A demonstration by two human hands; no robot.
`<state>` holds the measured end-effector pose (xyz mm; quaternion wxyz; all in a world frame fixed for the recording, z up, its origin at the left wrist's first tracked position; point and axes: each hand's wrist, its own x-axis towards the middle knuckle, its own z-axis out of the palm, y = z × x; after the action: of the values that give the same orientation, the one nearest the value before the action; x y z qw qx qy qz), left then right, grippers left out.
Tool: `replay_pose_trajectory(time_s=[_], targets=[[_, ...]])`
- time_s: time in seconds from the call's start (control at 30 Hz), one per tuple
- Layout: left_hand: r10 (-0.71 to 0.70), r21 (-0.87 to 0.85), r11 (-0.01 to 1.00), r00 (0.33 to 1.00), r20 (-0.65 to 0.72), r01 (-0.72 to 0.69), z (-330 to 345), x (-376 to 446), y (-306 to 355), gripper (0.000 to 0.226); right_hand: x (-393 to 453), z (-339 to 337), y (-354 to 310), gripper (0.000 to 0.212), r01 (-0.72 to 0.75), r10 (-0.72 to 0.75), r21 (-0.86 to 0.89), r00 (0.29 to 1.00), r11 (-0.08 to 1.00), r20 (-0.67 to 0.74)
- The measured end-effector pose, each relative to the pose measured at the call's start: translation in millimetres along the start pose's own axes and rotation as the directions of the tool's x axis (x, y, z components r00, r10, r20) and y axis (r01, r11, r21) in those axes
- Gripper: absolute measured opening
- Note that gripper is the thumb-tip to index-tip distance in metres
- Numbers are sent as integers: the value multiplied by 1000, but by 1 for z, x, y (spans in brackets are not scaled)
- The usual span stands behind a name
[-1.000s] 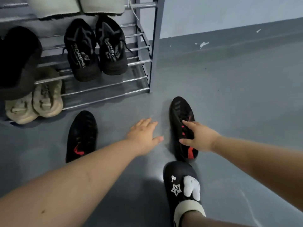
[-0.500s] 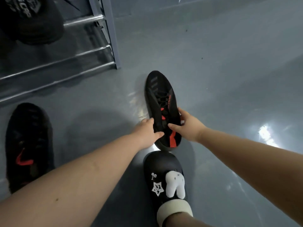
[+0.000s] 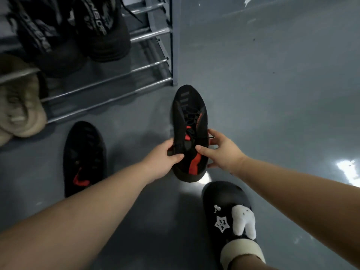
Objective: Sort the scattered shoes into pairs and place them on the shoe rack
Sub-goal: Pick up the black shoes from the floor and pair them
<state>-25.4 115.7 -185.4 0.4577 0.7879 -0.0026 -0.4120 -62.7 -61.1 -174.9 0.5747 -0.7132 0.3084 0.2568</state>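
A black sneaker with red accents (image 3: 190, 121) is held just above the floor, toe pointing away from me. My left hand (image 3: 162, 159) grips its left side near the heel, thumb over the collar. My right hand (image 3: 219, 151) holds the right side, thumb on the tongue and fingers under the sole. Its matching black sneaker with a red mark (image 3: 84, 158) lies on the floor to the left. The metal shoe rack (image 3: 152, 34) stands at upper left, holding a pair of black shoes (image 3: 74, 30) and beige shoes (image 3: 21, 106) on a lower bar.
My own foot in a black slipper with white charms (image 3: 231, 217) stands at bottom right. The grey floor (image 3: 272, 94) stretches to the right, with a bright glare patch at the right edge. The rack's corner post (image 3: 176, 55) sits just beyond the held shoe.
Both hands reached the right-hand sneaker, closed on its heel end and raised it off the floor. The view swung back left, bringing the rack and the other sneaker into sight.
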Motion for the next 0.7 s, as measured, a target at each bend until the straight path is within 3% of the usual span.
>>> replay_pose_trajectory(time_s=[0.17, 0.23, 0.3, 0.37, 0.43, 0.57, 0.7], targets=[[-41, 42, 998, 997, -70, 44, -44, -41, -43, 51, -3, 67, -14, 64, 61, -47, -103, 990, 993, 135], [-53, 295, 952, 991, -122, 87, -61, -57, -61, 55, -4, 94, -17, 66, 87, -58, -171, 984, 981, 169], [-74, 601, 779, 978, -195, 179, -74, -73, -74, 65, -7, 115, -19, 67, 101, -56, -235, 980, 967, 191], [-45, 696, 688, 969, -241, 205, -86, -89, -89, 74, -12, 135, -20, 69, 117, -49, -290, 972, 950, 231], [-13, 719, 660, 961, -278, 217, -96, -102, -107, 80, -16, 149, -20, 74, 165, -52, -426, 963, 890, 264], [-6, 695, 671, 939, -344, 259, -115, -124, -139, 91, -15, 161, -25, 101, 247, -77, -757, 964, 605, 254], [-146, 601, 739, 943, -300, 306, -127, -137, -163, 116, -20, 168, -24, 122, 259, -54, -810, 961, 526, 272]])
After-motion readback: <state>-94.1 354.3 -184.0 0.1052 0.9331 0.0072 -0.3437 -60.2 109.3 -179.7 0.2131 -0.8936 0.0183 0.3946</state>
